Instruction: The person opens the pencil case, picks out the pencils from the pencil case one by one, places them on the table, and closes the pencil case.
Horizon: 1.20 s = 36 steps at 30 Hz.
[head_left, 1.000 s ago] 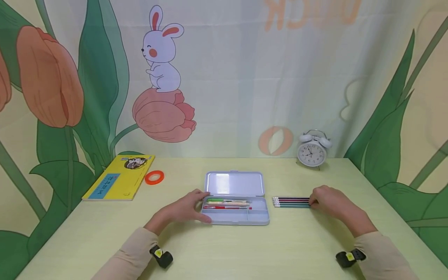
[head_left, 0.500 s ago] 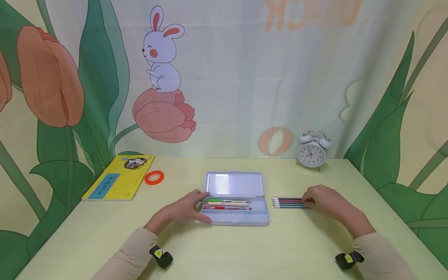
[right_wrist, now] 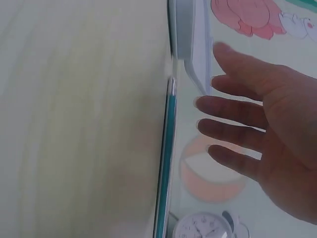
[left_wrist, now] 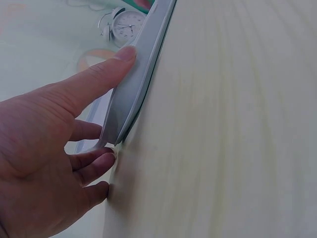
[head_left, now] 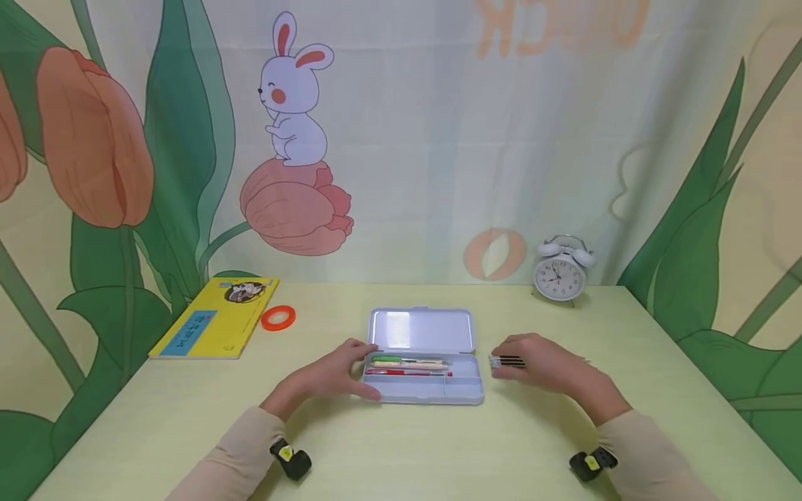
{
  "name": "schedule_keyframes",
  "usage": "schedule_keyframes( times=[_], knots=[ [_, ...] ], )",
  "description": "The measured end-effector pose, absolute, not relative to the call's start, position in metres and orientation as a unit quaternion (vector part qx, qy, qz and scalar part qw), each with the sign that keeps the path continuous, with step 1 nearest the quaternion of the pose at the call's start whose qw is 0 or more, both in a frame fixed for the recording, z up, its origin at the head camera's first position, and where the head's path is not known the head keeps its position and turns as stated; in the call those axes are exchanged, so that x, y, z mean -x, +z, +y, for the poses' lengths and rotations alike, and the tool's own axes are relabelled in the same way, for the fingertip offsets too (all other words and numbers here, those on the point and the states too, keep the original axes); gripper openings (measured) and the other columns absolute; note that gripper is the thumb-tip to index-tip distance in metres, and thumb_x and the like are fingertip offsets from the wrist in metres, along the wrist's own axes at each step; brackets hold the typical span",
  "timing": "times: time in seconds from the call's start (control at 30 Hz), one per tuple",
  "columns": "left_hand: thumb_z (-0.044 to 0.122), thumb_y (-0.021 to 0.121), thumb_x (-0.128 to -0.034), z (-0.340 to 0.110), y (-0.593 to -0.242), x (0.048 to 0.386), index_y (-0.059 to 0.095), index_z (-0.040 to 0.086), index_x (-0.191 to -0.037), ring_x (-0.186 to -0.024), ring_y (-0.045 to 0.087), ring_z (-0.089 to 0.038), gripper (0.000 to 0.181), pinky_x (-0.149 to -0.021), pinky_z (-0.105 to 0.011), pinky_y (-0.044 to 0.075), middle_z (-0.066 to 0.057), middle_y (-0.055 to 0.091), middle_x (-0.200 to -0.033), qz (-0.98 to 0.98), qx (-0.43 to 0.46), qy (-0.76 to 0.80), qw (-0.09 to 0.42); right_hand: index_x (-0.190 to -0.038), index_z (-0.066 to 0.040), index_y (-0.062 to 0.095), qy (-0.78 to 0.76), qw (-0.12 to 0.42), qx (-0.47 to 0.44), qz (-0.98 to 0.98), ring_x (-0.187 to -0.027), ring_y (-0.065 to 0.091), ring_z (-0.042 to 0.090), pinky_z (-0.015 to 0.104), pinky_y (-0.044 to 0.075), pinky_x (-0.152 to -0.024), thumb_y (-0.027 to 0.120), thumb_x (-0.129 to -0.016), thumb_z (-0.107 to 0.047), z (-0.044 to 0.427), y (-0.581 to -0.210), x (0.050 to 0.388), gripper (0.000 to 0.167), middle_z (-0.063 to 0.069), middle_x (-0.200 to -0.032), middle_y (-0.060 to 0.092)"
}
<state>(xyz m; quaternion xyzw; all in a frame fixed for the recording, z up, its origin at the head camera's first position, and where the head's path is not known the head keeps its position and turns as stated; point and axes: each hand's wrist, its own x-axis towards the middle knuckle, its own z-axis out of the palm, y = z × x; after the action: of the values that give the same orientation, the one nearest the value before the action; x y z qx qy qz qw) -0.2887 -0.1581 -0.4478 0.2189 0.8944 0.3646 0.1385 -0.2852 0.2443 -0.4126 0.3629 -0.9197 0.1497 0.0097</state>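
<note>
A pale lilac pencil case (head_left: 466, 391) lies on the table with its lid folded back. Inside are a green pen (head_left: 385, 360), a pale pen below it and a red pen (head_left: 401, 372). My left hand (head_left: 332, 374) holds the case's left end, thumb on the front wall (left_wrist: 129, 74) and fingers at the back. Several pencils (head_left: 510, 361) lie side by side to the right of the case. Over them is my right hand (head_left: 545, 365), hiding most of their length. The right wrist view shows its fingers extended, apart from a teal pencil (right_wrist: 167, 134).
A yellow book (head_left: 216, 320) lies at the back left, an orange tape roll (head_left: 268, 324) beside it. At the back right stands a white alarm clock (head_left: 560, 278). Behind the table hangs a printed curtain (head_left: 407, 174).
My right hand has moved left along the pencils, from their right part to near their left ends, and its fingers have spread from the earlier pinch. The left hand stays on the case.
</note>
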Motion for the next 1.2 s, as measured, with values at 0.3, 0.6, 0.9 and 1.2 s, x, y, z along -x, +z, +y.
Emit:
schedule_keyframes(
  times=[0.3, 0.6, 0.9, 1.2],
  knots=[
    [0.039, 0.09, -0.0729, -0.156, -0.452, 0.29, 0.044, 0.011, -0.151, -0.134, 0.038, -0.032, 0.095, -0.111, -0.054, 0.034, -0.013, 0.038, -0.148, 0.894, -0.207, 0.371, 0.141, -0.143, 0.003, 0.05, 0.112, -0.079, -0.363, -0.922, -0.137, 0.038, 0.048, 0.064, 0.029, -0.109, 0.068, -0.09, -0.052, 0.218, -0.418, 0.283, 0.079, 0.022, -0.146, 0.049],
    [0.041, 0.089, -0.0736, -0.155, -0.448, 0.287, 0.042, 0.01, -0.152, -0.14, 0.035, -0.034, 0.097, -0.112, -0.054, 0.032, -0.012, 0.031, -0.156, 0.901, -0.208, 0.356, 0.136, -0.142, 0.002, 0.052, 0.13, -0.075, -0.353, -0.924, -0.132, 0.047, 0.042, 0.057, 0.035, -0.108, 0.078, -0.084, -0.042, 0.21, -0.416, 0.284, 0.077, 0.018, -0.14, 0.055],
    [0.042, 0.09, -0.072, -0.155, -0.448, 0.292, 0.043, 0.009, -0.152, -0.134, 0.037, -0.029, 0.098, -0.111, -0.05, 0.035, -0.01, 0.032, -0.151, 0.91, -0.207, 0.338, 0.119, -0.152, 0.001, 0.037, 0.167, -0.076, -0.318, -0.93, -0.141, 0.034, 0.044, 0.054, 0.03, -0.112, 0.086, -0.076, -0.039, 0.205, -0.413, 0.286, 0.099, 0.03, -0.153, 0.035],
    [0.038, 0.091, -0.0711, -0.157, -0.448, 0.292, 0.044, 0.006, -0.151, -0.13, 0.039, -0.03, 0.098, -0.107, -0.047, 0.039, -0.012, 0.033, -0.148, 0.9, -0.213, 0.363, 0.112, -0.159, -0.001, -0.003, 0.255, -0.059, -0.313, -0.913, -0.15, 0.009, 0.038, 0.052, 0.017, -0.118, 0.097, -0.061, -0.033, 0.204, -0.415, 0.293, 0.143, 0.025, -0.163, 0.002]
  ],
)
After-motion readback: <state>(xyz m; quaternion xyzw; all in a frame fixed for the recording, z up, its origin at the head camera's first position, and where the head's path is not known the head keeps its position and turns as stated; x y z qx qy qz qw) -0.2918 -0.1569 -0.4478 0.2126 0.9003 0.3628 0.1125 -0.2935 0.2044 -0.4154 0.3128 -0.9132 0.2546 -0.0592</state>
